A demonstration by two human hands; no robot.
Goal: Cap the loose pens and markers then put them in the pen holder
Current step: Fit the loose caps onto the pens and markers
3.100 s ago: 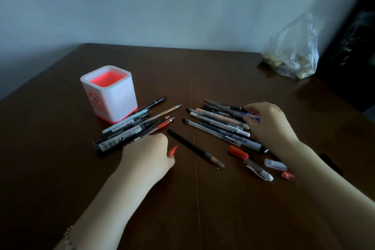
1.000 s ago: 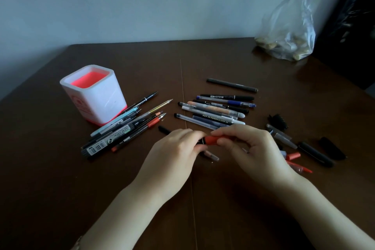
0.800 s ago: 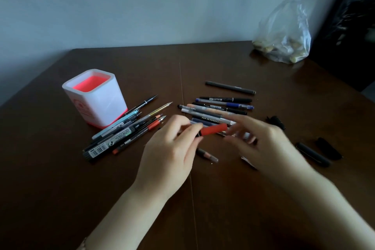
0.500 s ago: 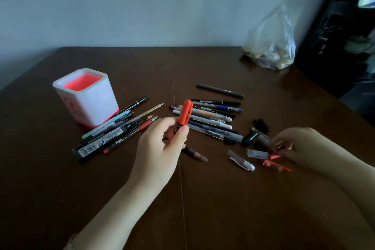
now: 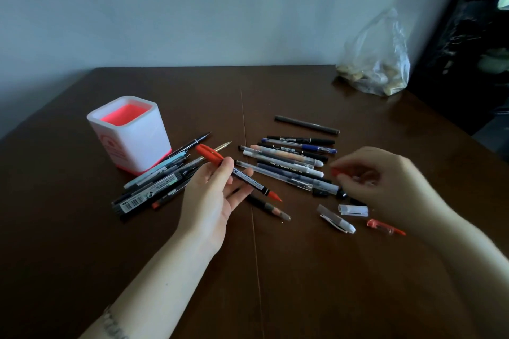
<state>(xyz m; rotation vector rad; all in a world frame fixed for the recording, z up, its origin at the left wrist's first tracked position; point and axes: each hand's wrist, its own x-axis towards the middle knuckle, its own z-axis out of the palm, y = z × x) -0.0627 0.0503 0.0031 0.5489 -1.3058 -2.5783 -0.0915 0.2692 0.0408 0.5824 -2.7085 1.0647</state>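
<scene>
The table (image 5: 303, 270) carries everything: the holder (image 5: 137, 146) stands upright at far left, one heap of pens (image 5: 154, 187) fanned out just beside its base and a second row (image 5: 286, 165) lying well to the right of that. Our left hand (image 5: 212, 201) lies palm up between the two, thumb and fingers pinching the marker (image 5: 245, 177) near its middle. The marker's far end is capped in red and points towards the holder, and its bare red tip (image 5: 274, 196) points towards the right hand (image 5: 385, 187). That hand hovers over the near end of the row, fingers curled, pinching a small red cap (image 5: 335, 172), too blurred to tell which way its mouth faces

The step, as we judge it, is capping that bare tip. We should hold the marker steady, turn the cap's open end to the tip, bring it in along the marker's own line rather than from the side so the tip is not bent, and push until it seats. Our left pinch would do better nearer the tip, for less wobble. Other caps (image 5: 353, 210) lie loose near the right wrist; we mind not to sweep them off
</scene>
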